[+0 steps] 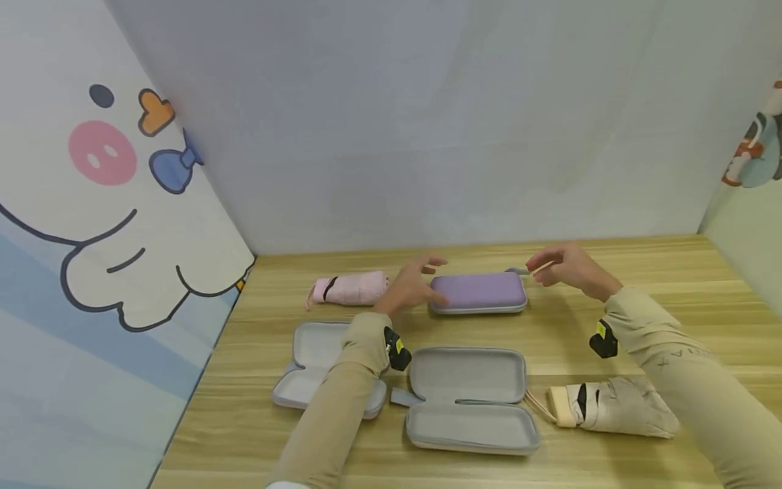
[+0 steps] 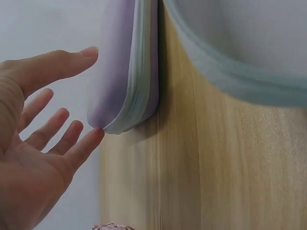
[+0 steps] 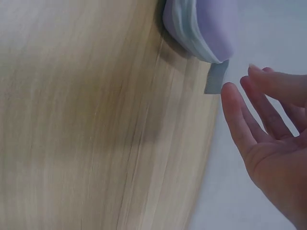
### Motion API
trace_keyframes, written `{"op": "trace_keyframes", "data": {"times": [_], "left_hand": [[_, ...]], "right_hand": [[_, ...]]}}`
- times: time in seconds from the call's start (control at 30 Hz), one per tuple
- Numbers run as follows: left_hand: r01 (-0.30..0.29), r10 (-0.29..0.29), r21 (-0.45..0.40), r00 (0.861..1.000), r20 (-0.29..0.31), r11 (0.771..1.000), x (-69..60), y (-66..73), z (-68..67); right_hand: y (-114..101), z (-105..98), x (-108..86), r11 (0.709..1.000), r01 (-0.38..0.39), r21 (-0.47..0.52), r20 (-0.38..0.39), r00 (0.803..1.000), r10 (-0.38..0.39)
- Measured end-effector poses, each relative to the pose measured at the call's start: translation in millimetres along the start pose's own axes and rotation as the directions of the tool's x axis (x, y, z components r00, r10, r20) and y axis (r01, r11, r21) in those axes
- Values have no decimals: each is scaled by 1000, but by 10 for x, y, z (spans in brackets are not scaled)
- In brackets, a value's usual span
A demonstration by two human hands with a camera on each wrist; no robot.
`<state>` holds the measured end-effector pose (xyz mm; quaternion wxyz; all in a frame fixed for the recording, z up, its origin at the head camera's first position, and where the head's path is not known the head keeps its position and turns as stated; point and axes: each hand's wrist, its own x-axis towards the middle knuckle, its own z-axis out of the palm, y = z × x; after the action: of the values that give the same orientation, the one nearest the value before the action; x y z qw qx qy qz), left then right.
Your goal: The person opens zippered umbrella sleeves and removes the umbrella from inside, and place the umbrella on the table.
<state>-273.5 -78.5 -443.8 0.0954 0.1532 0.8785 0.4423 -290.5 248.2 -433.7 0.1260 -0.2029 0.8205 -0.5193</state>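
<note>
A closed purple zip case (image 1: pixel 478 291) with a pale rim lies at the back of the table. My left hand (image 1: pixel 411 286) is at its left end, fingers spread and nothing gripped. In the left wrist view the little fingertip of that hand (image 2: pixel 43 158) is at the case's corner; whether it touches, I cannot tell. Off the right end is my right hand (image 1: pixel 573 269), fingers loosely bent and holding nothing. The right wrist view shows a gap between the right hand (image 3: pixel 273 129) and the case's grey pull tab (image 3: pixel 217 77).
Two grey-lined cases lie open nearer me, one in the middle (image 1: pixel 467 428) and another (image 1: pixel 320 343) partly under my left forearm. A folded pink umbrella (image 1: pixel 354 288) is at the back left, a beige umbrella (image 1: pixel 629 407) at the front right. Behind the table (image 1: pixel 244 435) stands a pale wall (image 1: pixel 464 136).
</note>
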Motion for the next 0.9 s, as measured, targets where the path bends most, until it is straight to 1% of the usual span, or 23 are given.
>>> {"op": "trace_keyframes", "data": {"times": [0.13,0.23,0.3,0.4,0.5,0.6,0.7,0.9], "left_hand": [[9,-10,6,1000,28,1000,52,-22,32],[36,-36,6,999,37,999,56,-26,50],[52,-53,22,998,46,998,60,-34,68],[70,-74,70,996,58,995,78,-39,102],[72,-76,89,996,47,993,95,-46,122],[78,-80,62,996,31,995,104,-37,139],[87,-88,28,996,21,996,100,-33,149],[86,-86,11,996,-4,996,86,-65,146]], "right_hand": [[78,49,99,1000,-24,-18,-21,1000,23],[108,101,165,997,-66,-29,-23,998,65],[116,140,202,995,-93,-36,-20,996,92],[119,187,239,990,-126,-57,-16,992,125],[98,223,274,988,-130,-84,-15,991,130],[84,242,301,986,-131,-99,-8,991,131],[76,257,329,986,-135,-102,16,990,138],[85,286,395,983,-155,-95,63,985,162]]}}
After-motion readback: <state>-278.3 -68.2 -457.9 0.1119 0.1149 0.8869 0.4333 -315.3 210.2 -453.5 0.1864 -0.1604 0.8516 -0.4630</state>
